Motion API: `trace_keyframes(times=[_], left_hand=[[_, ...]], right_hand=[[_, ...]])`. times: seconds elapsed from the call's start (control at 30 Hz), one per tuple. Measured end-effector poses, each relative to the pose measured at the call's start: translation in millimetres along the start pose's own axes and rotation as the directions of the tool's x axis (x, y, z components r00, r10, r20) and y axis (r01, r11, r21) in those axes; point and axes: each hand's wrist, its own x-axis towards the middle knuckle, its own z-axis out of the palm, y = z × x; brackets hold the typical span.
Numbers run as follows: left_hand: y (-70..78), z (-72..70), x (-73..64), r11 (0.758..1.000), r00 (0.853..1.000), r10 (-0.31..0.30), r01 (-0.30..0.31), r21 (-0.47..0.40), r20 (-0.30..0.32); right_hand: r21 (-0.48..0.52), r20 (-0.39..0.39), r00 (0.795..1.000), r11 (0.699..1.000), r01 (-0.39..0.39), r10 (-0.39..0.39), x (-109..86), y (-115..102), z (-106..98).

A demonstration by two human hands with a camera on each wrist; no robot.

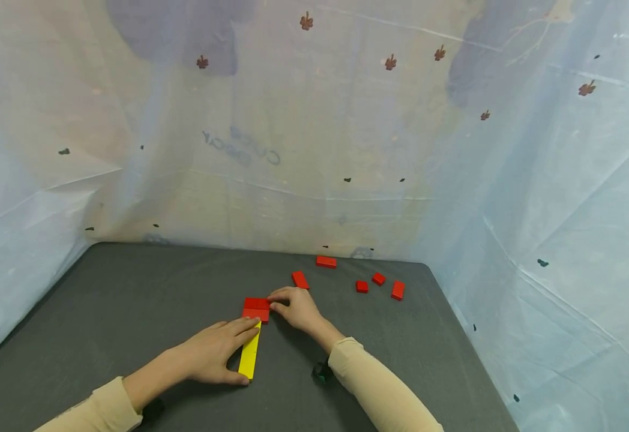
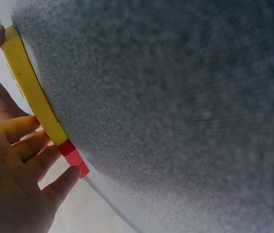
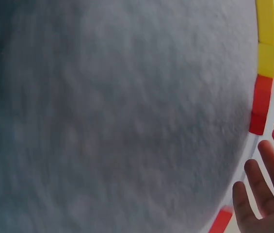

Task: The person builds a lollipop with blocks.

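My left hand [image 1: 214, 353] spans a long yellow block [image 1: 249, 354] on the grey table. Its thumb touches the near end, and the extended fingers lie spread along the block toward the far end. In the left wrist view, those fingers also reach red blocks [image 2: 73, 157] that continue the row past the yellow block. From the head, these red blocks [image 1: 256, 304] sit side by side. By their right edge is my right hand [image 1: 296, 309]; contact is hard to tell. Spread fingers with nothing between them show on the right hand [image 3: 270, 194] in the right wrist view.
Beyond the right hand lie loose red blocks: one near its knuckles [image 1: 300, 279], one at the back edge [image 1: 326, 261], and several to the right, including a small one [image 1: 362, 287]. A pale patterned sheet [image 1: 293, 120] hangs around the dark table [image 1: 147, 300].
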Motion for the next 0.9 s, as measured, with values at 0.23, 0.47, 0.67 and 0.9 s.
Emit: trace_keyframes(times=[0.23,0.47,0.67,0.9], left_hand=[[-0.7,1.0,-1.4,1.0,1.0,-0.01,0.01,0.003,-0.001],[-2.4,1.6,-2.2,1.0,1.0,-0.014,0.014,-0.001,0.004],[-1.9,1.0,-1.7,1.0,1.0,-0.014,0.014,-0.008,0.019],[-0.9,-0.5,-1.7,1.0,1.0,-0.016,0.016,-0.012,0.021]], right_hand=[[-0.026,-0.005,0.999,0.999,0.033,-0.034,5.9,16,-15],[-0.053,0.062,0.998,0.999,0.001,0.002,11.5,36,-36],[-0.106,0.126,0.992,0.994,0.014,-0.001,16.2,54,-48],[-0.172,0.201,0.979,0.985,0.002,0.033,21.6,66,-55]])
